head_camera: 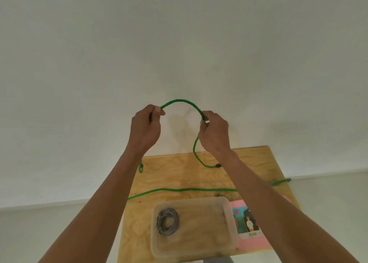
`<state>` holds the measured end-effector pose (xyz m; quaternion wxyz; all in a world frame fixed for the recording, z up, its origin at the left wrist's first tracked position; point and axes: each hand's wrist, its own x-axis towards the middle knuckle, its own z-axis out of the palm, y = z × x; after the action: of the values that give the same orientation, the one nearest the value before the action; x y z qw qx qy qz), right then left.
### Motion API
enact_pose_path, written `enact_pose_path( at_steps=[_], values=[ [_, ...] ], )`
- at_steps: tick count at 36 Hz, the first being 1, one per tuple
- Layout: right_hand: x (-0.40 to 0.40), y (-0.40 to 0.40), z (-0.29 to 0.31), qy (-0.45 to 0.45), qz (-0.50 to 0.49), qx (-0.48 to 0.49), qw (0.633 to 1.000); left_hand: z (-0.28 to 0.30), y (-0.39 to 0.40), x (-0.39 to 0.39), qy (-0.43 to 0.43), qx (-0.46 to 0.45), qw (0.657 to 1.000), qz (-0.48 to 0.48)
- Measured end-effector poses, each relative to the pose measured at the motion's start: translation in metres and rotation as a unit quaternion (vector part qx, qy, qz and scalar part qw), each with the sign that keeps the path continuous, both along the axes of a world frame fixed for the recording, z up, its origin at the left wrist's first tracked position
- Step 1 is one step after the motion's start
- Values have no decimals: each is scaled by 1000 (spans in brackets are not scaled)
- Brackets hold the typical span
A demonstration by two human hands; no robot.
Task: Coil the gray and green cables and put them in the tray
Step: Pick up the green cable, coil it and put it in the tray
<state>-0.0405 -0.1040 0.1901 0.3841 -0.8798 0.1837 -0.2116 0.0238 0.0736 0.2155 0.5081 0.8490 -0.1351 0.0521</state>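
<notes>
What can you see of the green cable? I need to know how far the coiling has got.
The green cable looks like a thin, braided cord. One stretch arches between the left hand and right hand, held up before the wall. From the right hand it drops to the wooden table, ending in a dark tip. Another long stretch lies uncoiled across the table, overhanging both sides.

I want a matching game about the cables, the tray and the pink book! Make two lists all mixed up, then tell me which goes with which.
Things:
1. gray cable
2. green cable
3. tray
4. pink book

Where or how:
A. held up between both hands
B. lying to the right of the tray
C. coiled inside the tray
D. sitting on the wooden table, see-through

Pairs: 1-C, 2-A, 3-D, 4-B
</notes>
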Motion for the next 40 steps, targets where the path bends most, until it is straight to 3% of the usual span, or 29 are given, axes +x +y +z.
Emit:
enact_pose_path(
  at_steps=[4,9,14,16,19,22,28,33,35,38,40],
  values=[
    [-20,29,16,-13,-6,25,1000,29,-2,-1,49,-140,989,-28],
    [-51,65,18,148,193,72,967,61,-17,-13,145,-274,950,-40],
    [-54,72,20,43,178,61,981,84,-24,-23,188,-335,918,-93],
    [-53,65,33,12,177,108,978,86,-22,-25,190,-310,923,-124],
    [-50,48,63,-41,171,210,962,71,-12,-27,165,-183,956,-160],
    [-41,24,94,-105,137,308,936,53,-4,-41,157,-84,956,-233],
    [-23,-28,133,-140,122,431,883,40,-11,-65,145,-78,949,-270],
    [-8,-65,151,-139,110,512,841,47,-32,-74,126,-81,958,-246],
    [-5,-74,149,-111,90,485,863,49,-42,-77,146,-92,954,-244],
    [-8,-82,143,-22,62,263,962,55,-57,-83,157,-143,954,-211],
    [-14,-83,137,-4,61,150,987,60,-67,-86,170,-204,949,-171]
  ],
)
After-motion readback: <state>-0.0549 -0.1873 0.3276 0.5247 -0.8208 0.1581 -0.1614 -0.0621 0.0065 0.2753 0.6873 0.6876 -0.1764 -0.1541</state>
